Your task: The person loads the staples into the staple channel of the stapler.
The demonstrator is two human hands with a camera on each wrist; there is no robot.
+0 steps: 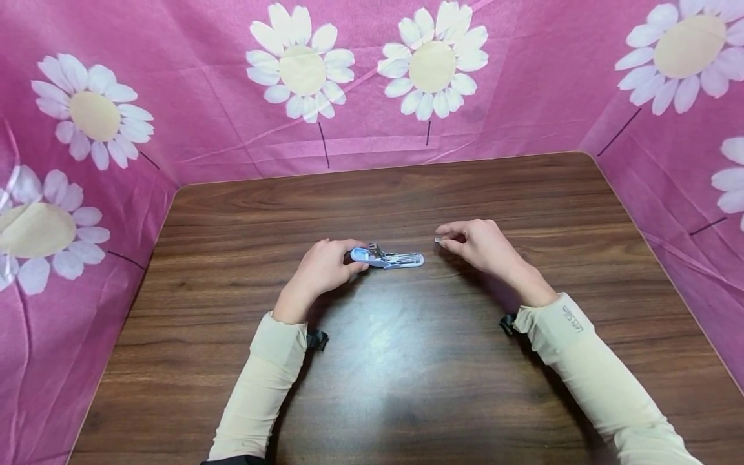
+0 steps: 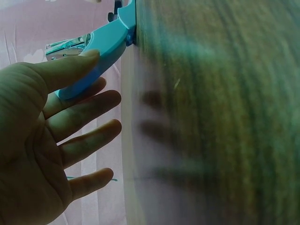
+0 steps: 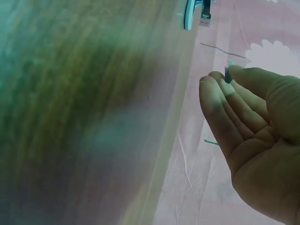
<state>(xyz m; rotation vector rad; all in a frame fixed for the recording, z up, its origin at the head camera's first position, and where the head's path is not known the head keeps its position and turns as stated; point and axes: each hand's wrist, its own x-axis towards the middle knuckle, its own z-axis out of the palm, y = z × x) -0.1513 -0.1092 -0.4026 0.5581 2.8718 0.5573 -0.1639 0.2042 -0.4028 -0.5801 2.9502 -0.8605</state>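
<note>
A light blue stapler (image 1: 403, 261) lies across the middle of the table with its top swung open, so the metal inside shows. My left hand (image 1: 323, 266) pinches its left end between thumb and index finger. In the left wrist view the thumb presses along the blue body (image 2: 107, 43) and the other fingers are spread below. To the right of the stapler, apart from it, my right hand (image 1: 487, 248) pinches a small silvery strip of staples (image 1: 438, 240) at its fingertips. The strip (image 3: 228, 75) is mostly hidden by thumb and fingers in the right wrist view.
The dark wooden table (image 1: 372, 400) reaches back to a pink cloth (image 1: 372, 147) with white daisies, which hangs on the far, left and right sides. Light reflects off the table in front of the stapler. Each sleeve has a black wrist device (image 1: 316, 340) beside it.
</note>
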